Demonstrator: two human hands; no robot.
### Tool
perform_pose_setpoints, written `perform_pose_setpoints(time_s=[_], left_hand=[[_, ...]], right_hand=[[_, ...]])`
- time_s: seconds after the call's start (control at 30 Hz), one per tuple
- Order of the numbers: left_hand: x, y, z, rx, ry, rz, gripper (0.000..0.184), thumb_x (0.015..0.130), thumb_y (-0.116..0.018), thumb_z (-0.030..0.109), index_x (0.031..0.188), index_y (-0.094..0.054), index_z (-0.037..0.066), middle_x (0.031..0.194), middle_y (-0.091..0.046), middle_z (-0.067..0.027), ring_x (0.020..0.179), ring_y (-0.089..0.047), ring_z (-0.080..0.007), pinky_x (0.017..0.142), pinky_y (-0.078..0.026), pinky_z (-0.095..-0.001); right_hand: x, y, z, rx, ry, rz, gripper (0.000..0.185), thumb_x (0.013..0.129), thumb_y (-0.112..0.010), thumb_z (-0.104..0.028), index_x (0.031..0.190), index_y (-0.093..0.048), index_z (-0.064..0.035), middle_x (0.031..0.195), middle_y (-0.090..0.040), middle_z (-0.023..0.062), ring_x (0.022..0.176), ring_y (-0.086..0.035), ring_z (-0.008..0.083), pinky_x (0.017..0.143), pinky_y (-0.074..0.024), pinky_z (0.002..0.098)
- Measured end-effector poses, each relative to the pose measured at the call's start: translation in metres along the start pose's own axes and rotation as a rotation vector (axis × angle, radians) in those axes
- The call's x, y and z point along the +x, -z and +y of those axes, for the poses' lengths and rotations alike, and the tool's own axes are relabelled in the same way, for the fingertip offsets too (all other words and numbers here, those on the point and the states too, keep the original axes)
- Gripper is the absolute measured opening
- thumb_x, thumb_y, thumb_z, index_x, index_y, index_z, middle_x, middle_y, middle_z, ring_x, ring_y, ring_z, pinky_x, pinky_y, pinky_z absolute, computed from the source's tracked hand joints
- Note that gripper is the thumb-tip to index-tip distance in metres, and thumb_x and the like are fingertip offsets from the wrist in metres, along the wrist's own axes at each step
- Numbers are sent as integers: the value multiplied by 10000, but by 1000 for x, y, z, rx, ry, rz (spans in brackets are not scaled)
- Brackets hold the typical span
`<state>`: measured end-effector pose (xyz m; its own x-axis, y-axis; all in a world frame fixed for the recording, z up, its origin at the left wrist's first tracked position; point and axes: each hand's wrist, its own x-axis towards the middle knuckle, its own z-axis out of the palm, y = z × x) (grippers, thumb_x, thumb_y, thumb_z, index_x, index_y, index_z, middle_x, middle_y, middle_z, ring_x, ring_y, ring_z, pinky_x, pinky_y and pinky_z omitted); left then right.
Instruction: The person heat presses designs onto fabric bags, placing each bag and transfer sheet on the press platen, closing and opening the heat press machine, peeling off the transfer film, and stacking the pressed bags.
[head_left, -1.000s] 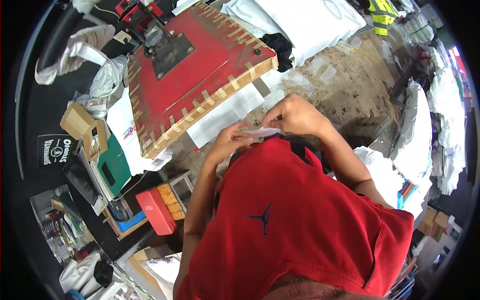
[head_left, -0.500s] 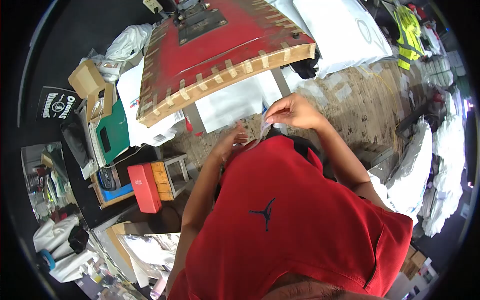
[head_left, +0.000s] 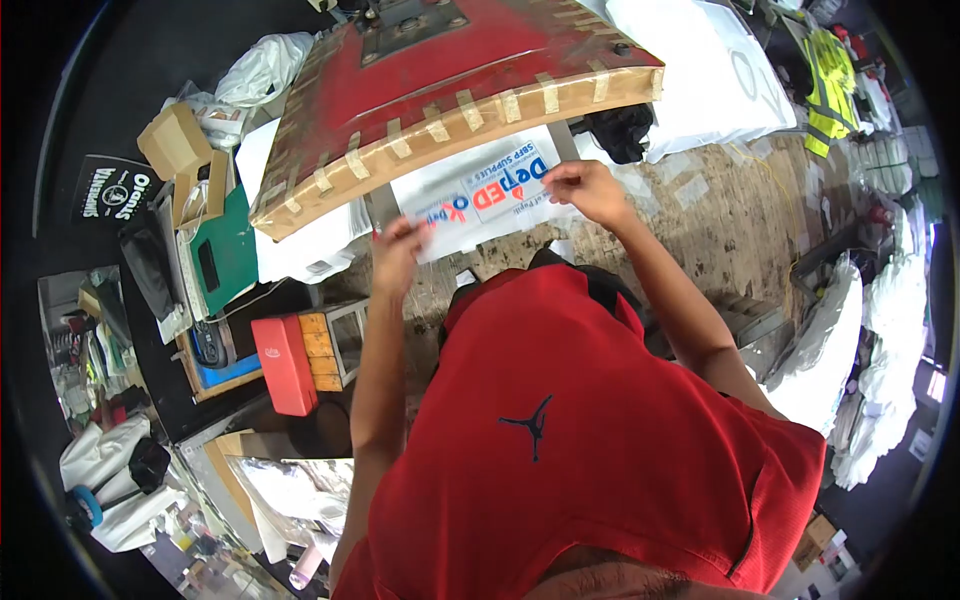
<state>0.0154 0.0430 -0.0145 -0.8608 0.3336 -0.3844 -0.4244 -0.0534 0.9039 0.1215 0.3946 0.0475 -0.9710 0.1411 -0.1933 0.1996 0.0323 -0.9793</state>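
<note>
A white sheet (head_left: 468, 168) printed with blue and red lettering shows below the front edge of a red heat-press-like plate (head_left: 450, 65), whose border is brown with tape strips. At the sheet's lower left corner is my left hand (head_left: 400, 250), its fingers blurred by motion and partly over the sheet. My right hand (head_left: 592, 192) is pinched at the sheet's right edge. Under the sheet's far part, the plate hides the view.
A worn wooden tabletop (head_left: 690, 240) extends right. White bags (head_left: 700, 80) and black cloth (head_left: 622, 130) lie behind. To the left are an open cardboard box (head_left: 180, 150), a green board (head_left: 228, 250) and a red box (head_left: 283, 365). A yellow vest (head_left: 828, 90) hangs at upper right.
My hands have moved apart and forward, away from my waist, to the sheet's two sides. Blue and red lettering now shows where the sheet looked blank. The thin pale strip between my hands is no longer visible.
</note>
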Motion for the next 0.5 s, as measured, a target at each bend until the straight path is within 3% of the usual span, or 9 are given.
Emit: perform_pose_setpoints(time_s=[0.1, 0.17, 0.2, 0.27, 0.3, 0.37, 0.4, 0.47, 0.5], left_hand=[[48, -18, 33, 287, -255, 178, 165, 847, -741, 5, 1005, -706, 36, 954, -712, -16, 857, -645, -97, 749, -499, -238], [101, -15, 24, 356, -479, 296, 198, 830, -776, 41, 1019, -717, 25, 936, -725, -19, 832, -641, -98, 730, -503, -260], [129, -6, 12, 356, -481, 301, 198, 830, -776, 41, 1019, -717, 25, 936, -725, -19, 832, -641, -98, 730, -503, -260], [170, 9, -8, 789, -841, 511, 245, 829, -788, 100, 1040, -709, 4, 913, -733, -53, 816, -678, -191, 728, -527, -324], [168, 6, -7, 785, -843, 512, 245, 829, -788, 100, 1040, -709, 4, 913, -733, -53, 816, -678, -191, 728, -527, -324], [149, -6, -1, 964, -779, 560, 342, 845, -774, 172, 1111, -677, -20, 1072, -713, -172, 983, -672, -346, 861, -525, -395], [129, -23, 3, 962, -781, 563, 342, 845, -774, 172, 1111, -677, -20, 1072, -713, -172, 983, -672, -346, 861, -525, -395], [85, -65, -3, 980, -849, 641, 456, 869, -743, 228, 1245, -623, -1, 1317, -592, -248, 1222, -546, -436, 1024, -451, -463], [81, -69, -17, 1002, -905, 429, 503, 883, -727, 254, 1304, -588, 16, 1405, -511, -252, 1303, -466, -439, 1081, -396, -477]], right_hand=[[54, -11, 33, -268, 91, 126, 163, 836, -668, -24, 971, -758, -37, 839, -754, 107, 755, -733, 177, 735, -579, 285], [85, -20, 40, -578, 334, 400, 158, 815, -696, -96, 954, -770, -85, 849, -744, 152, 781, -739, 267, 760, -585, 339], [98, -22, 44, -577, 337, 396, 158, 815, -696, -96, 954, -770, -85, 849, -744, 152, 781, -739, 267, 760, -585, 339], [114, -23, 47, -679, 289, 431, 193, 802, -706, -150, 978, -774, -111, 915, -725, 190, 848, -717, 333, 805, -578, 396], [117, -25, 45, -749, 231, 434, 208, 802, -703, -158, 992, -775, -115, 915, -728, 190, 855, -719, 338, 824, -575, 405], [123, -26, 56, -744, 230, 446, 214, 799, -705, -161, 996, -775, -119, 917, -728, 192, 860, -717, 344, 829, -574, 406], [128, -28, 63, -736, 228, 454, 219, 797, -707, -164, 1001, -775, -124, 919, -728, 194, 864, -716, 350, 833, -573, 406], [136, -28, 78, -744, 264, 449, 241, 795, -711, -169, 1025, -772, -131, 913, -728, 195, 867, -713, 359, 830, -572, 415], [137, -30, 83, -737, 263, 470, 249, 796, -710, -169, 1035, -769, -131, 906, -727, 195, 863, -713, 361, 827, -571, 420]])
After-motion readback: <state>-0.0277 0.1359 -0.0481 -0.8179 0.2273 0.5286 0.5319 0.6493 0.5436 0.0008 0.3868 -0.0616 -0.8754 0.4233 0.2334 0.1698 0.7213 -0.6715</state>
